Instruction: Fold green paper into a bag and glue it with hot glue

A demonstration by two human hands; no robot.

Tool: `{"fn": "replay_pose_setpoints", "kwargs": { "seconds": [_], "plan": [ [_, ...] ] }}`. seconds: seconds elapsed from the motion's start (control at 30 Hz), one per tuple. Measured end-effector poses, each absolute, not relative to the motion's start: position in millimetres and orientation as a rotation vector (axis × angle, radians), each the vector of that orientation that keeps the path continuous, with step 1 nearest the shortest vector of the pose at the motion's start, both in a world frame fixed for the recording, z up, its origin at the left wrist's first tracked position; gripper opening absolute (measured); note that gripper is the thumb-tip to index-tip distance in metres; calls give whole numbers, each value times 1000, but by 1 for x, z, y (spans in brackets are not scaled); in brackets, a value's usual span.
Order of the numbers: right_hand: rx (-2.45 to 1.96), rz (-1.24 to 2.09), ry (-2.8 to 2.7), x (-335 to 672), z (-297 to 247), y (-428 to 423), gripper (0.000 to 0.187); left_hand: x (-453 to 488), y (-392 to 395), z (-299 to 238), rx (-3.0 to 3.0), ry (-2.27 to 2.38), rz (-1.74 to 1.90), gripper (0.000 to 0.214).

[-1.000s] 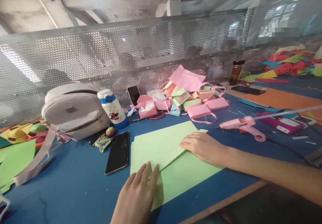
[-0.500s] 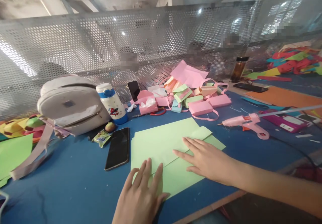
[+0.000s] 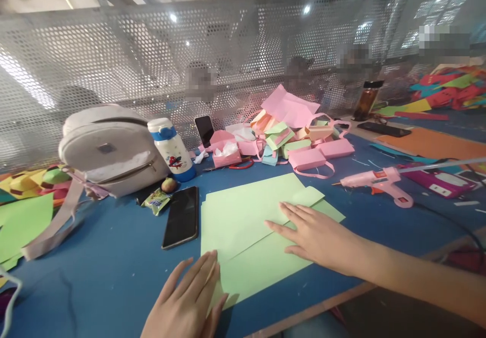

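Note:
Light green paper sheets [image 3: 246,211] lie stacked on the blue table in front of me, the top one with a folded-over strip along its near right edge. My right hand [image 3: 307,231] rests flat on that fold, fingers spread and holding nothing. At the left near corner of the stack is my left hand [image 3: 190,292], fingers stretched out, its fingertips at the paper's edge; whether they press on it I cannot tell. A black smartphone [image 3: 181,217] lies just left of the sheets.
A pink glue gun [image 3: 379,181] lies to the right. Behind the sheets are a pile of folded paper pieces [image 3: 304,158], a Spider-Man bottle [image 3: 172,150] and a white backpack [image 3: 110,150]. Orange paper [image 3: 429,148] lies at the far right. A perforated metal screen [image 3: 243,49] closes off the back.
My left hand has slid left and toward me, off the fold to the paper's left corner. My right hand stays on the fold. The view has shifted slightly.

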State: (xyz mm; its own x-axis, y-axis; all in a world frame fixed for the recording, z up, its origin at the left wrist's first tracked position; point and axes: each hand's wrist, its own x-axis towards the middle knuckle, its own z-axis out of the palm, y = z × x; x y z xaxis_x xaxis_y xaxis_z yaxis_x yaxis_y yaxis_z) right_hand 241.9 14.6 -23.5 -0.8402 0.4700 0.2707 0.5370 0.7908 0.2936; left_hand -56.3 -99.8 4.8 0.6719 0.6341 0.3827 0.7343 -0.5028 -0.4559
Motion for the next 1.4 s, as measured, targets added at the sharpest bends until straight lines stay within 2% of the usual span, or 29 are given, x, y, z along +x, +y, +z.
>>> {"fn": "replay_pose_setpoints", "kwargs": {
  "seconds": [0.43,0.63,0.77,0.93,1.07,1.4],
  "plan": [
    [-808,-295,-2867,237,-10,10,56,-54,-97,-6,-2362,-1085,-206,38],
    [-804,-275,-2889,237,-7,10,55,-32,-88,-5,-2340,-1065,-265,51],
    [-811,-218,-2874,235,-9,7,56,-40,-91,-10,-2374,-1108,-283,47],
    [-669,4,-2899,215,-7,-7,61,-45,-95,-11,-2415,-1135,-313,45],
    [-577,93,-2890,203,-5,-14,56,-44,-95,-10,-2458,-1171,-376,42],
    [-801,-32,-2826,238,-4,-5,42,-42,-95,-7,-2440,-1156,-362,42]
  ]
}}
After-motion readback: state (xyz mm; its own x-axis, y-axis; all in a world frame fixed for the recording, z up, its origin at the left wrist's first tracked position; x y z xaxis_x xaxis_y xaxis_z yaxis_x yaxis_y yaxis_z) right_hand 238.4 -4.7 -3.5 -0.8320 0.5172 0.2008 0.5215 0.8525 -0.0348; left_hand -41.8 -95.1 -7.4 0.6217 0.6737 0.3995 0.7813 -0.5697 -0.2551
